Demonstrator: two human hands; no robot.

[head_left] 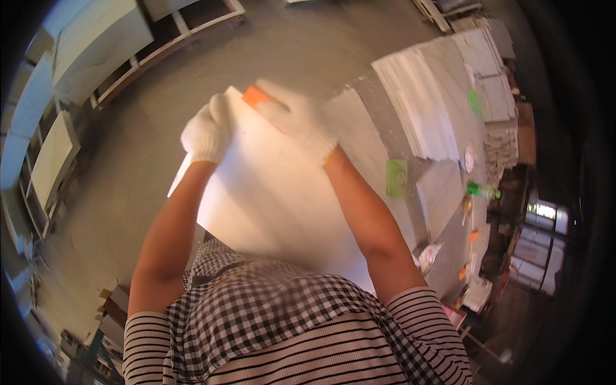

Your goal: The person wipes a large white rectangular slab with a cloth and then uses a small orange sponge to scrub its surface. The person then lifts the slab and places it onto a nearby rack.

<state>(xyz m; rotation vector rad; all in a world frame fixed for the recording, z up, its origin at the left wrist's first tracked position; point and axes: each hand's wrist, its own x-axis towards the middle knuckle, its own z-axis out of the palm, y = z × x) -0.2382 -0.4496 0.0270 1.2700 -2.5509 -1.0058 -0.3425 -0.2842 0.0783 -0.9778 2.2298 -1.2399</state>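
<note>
Head view: our gloved left hand (206, 133) and right hand (296, 117) clasp a large white rectangular slab (269, 199), the right also pinching an orange flat tool (256, 97); grey concrete floor (115, 192) far left, stacked white tiles (417, 109) right.

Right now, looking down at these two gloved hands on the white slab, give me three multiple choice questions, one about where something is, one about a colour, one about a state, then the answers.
1. Where is the orange tool?
A. under the right hand, at the far edge of the white slab
B. on the floor
C. on the stacked tiles

2. What colour are the gloves?
A. blue
B. white
C. black

3. How is the left hand placed?
A. hanging free at the side
B. gripping the slab's far left edge
C. holding a bottle

Answers: 1 A, the orange piece pokes out beside the right glove. 2 B, both gloves are white knit. 3 B, the fingers curl over the slab's edge.
</note>
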